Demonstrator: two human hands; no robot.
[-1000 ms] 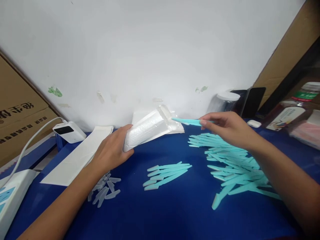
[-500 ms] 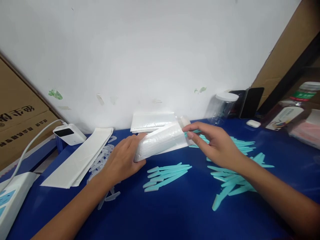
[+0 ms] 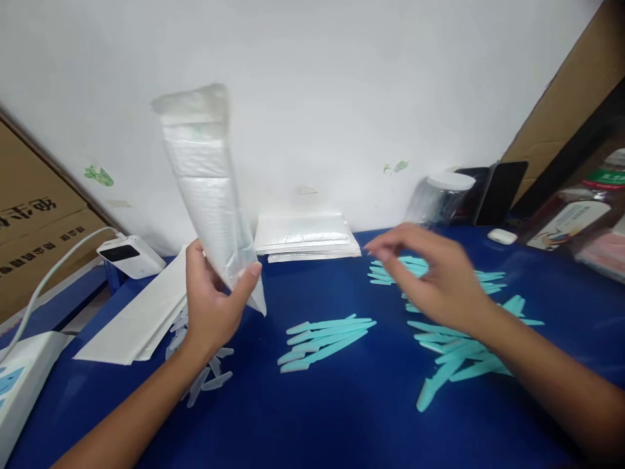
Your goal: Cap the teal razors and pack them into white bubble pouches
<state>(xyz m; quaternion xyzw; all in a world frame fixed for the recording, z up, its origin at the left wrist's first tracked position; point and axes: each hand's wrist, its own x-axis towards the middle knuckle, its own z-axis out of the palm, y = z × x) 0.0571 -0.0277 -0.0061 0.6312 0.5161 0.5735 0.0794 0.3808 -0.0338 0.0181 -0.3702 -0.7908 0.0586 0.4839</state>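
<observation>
My left hand [image 3: 211,298] is closed on the lower end of a long clear plastic bag [image 3: 205,182], which it holds upright above the blue table [image 3: 342,404]. My right hand [image 3: 434,277] hovers empty over a large pile of teal plastic pieces [image 3: 459,326], its fingers loosely apart and blurred by motion. A small neat row of the same teal pieces [image 3: 325,333] lies between my hands. Clear plastic caps [image 3: 205,371] lie under my left wrist.
A stack of flat bags [image 3: 305,236] lies by the white wall. Folded white sheets [image 3: 141,312], a white power bank [image 3: 129,255] and a white device [image 3: 19,378] are at the left. A clear jar [image 3: 439,198], a phone [image 3: 498,192] and bottles stand at the right.
My left hand has swung the bag from lying flat toward the right to standing upright. My right hand has let go of the bag's mouth and drawn back over the teal pile.
</observation>
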